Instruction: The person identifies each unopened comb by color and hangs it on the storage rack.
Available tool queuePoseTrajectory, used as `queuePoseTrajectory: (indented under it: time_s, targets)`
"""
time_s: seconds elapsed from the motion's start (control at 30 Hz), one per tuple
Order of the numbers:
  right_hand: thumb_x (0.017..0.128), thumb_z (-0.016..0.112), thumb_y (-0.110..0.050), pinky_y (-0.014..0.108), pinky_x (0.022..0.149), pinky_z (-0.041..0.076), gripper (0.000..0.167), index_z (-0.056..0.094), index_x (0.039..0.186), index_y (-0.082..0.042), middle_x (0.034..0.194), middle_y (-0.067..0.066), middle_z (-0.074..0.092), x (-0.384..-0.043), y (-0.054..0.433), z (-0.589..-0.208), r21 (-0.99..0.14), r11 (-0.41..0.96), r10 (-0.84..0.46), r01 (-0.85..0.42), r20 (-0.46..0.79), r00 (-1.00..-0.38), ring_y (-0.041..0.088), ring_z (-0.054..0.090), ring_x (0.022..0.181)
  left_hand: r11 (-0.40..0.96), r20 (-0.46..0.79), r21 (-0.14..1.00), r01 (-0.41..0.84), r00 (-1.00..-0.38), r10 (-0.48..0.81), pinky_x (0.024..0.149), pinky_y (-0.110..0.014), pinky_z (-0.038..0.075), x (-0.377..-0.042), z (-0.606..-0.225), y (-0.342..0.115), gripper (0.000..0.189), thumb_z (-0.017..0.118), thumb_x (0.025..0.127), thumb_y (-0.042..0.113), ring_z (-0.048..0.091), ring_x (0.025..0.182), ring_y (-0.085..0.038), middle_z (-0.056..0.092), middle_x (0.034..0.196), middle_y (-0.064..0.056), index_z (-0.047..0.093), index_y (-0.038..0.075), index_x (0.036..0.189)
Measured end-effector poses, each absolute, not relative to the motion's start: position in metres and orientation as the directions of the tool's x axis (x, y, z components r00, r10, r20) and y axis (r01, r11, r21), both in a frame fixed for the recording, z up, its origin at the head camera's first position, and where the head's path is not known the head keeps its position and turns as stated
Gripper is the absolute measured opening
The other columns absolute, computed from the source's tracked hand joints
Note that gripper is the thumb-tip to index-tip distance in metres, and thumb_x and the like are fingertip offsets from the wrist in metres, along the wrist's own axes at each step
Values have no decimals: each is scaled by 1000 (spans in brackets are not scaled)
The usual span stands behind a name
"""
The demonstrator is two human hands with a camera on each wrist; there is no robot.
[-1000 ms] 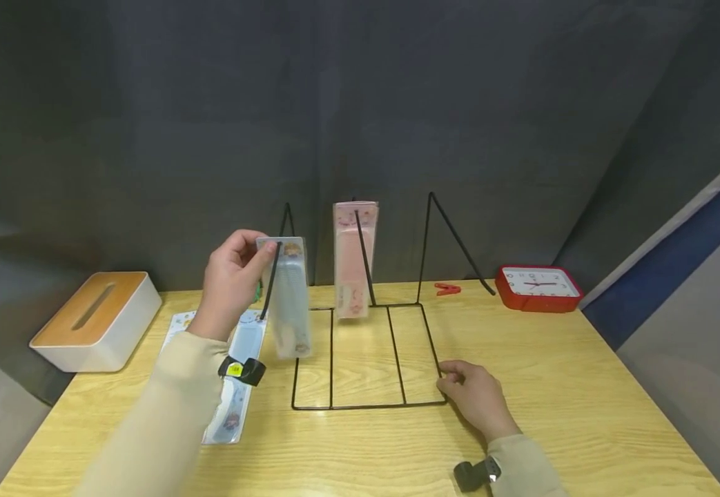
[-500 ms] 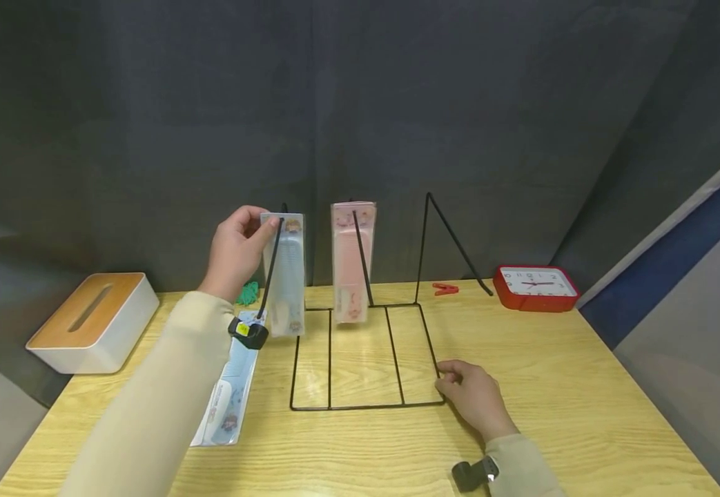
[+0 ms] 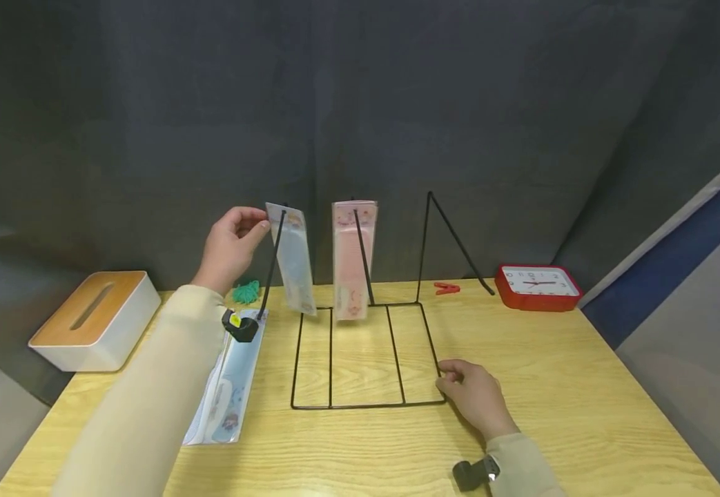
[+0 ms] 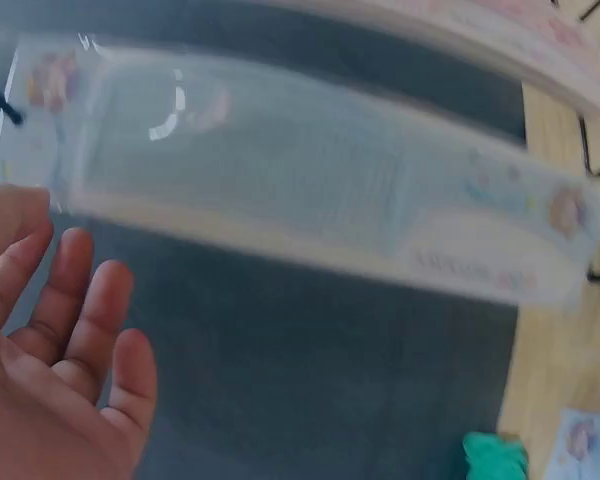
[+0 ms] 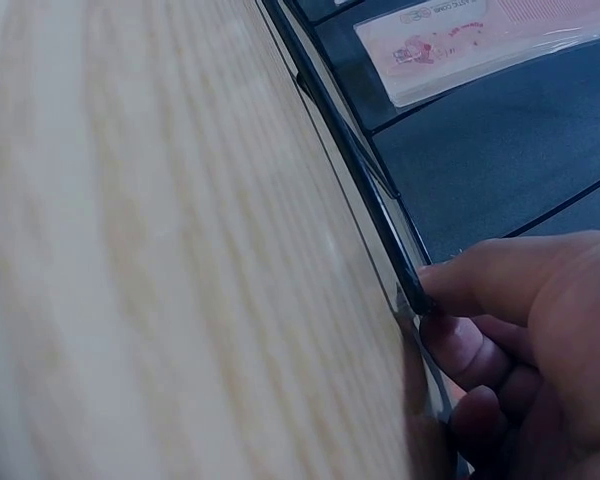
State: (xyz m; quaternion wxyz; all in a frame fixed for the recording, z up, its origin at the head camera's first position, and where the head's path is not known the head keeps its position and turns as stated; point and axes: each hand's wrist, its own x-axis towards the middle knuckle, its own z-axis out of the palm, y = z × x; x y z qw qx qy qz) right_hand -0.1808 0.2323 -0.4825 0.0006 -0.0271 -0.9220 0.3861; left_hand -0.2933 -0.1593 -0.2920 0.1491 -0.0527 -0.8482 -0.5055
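A packaged light-blue comb (image 3: 294, 259) hangs tilted on the left arm of a black wire display rack (image 3: 367, 406), its lower end swung to the right. My left hand (image 3: 230, 245) is at the package's upper left edge, thumb and fingers relaxed; in the left wrist view the hand (image 4: 75, 350) has its fingers loosely spread beside the blurred package (image 4: 270, 170). My right hand (image 3: 474, 397) pinches the rack's front right corner between thumb and fingers, seen closely in the right wrist view with the hand (image 5: 540, 330) on the black wire (image 5: 355, 160). A packaged pink comb (image 3: 352, 266) hangs on the middle arm.
More packaged blue combs (image 3: 229, 393) lie on the table left of the rack, partly under my left forearm. Behind them is a green bundle (image 3: 246, 292). A wood-topped tissue box (image 3: 95, 321), a red clip (image 3: 446, 288) and a red clock (image 3: 540, 288) stand around.
The blue comb package has moved up and back along the left arm, then turned and tilted. My left hand has moved up with it and loosened. The right hand stays at the rack's corner.
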Motion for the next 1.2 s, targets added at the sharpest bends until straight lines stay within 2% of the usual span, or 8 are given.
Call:
queuePoseTrajectory:
  time_s: [0.2, 0.37, 0.67, 1.0, 1.2]
  targets:
    - [90, 70, -19, 32, 66, 42, 32, 71, 119, -5, 86, -2, 62, -179, 233, -479, -712, 700, 49, 45, -14, -999, 15, 50, 71, 499, 245, 843, 200, -969, -25, 100, -47, 44, -290, -316, -178, 40, 58, 103, 33, 55, 116, -28, 60, 126, -13, 56, 7, 133]
    - [91, 70, -19, 32, 66, 41, 32, 71, 120, -4, 86, -2, 61, -178, 233, -479, -716, 697, 41, 42, -18, -999, 15, 50, 71, 485, 159, 865, 125, -987, -30, 100, -46, 44, -287, -345, -193, 43, 58, 103, 32, 54, 119, -30, 57, 127, -15, 52, 5, 136]
    - [90, 71, -18, 31, 67, 42, 31, 72, 119, -5, 85, -2, 61, -179, 232, -482, -717, 696, 48, 46, -17, -999, 15, 50, 72, 436, -14, 899, -45, -997, -74, 103, -47, 40, -279, -397, -218, 54, 55, 104, 33, 44, 131, -35, 44, 143, -20, 40, 2, 145]
    - [91, 70, -20, 33, 72, 43, 32, 72, 119, -5, 87, -2, 62, -180, 236, -479, -703, 710, 57, 45, -6, -998, 15, 52, 76, 447, -89, 885, -128, -990, -107, 108, -49, 40, -280, -437, -222, 55, 56, 103, 30, 44, 135, -36, 44, 144, -20, 39, 1, 146]
    - [90, 70, -19, 32, 72, 43, 32, 72, 119, -5, 87, -1, 63, -179, 234, -480, -718, 695, 53, 50, -18, -998, 15, 53, 76, 500, -112, 852, -156, -987, -118, 109, -54, 38, -284, -454, -224, 58, 58, 101, 25, 36, 140, -41, 37, 151, -23, 36, 1, 149]
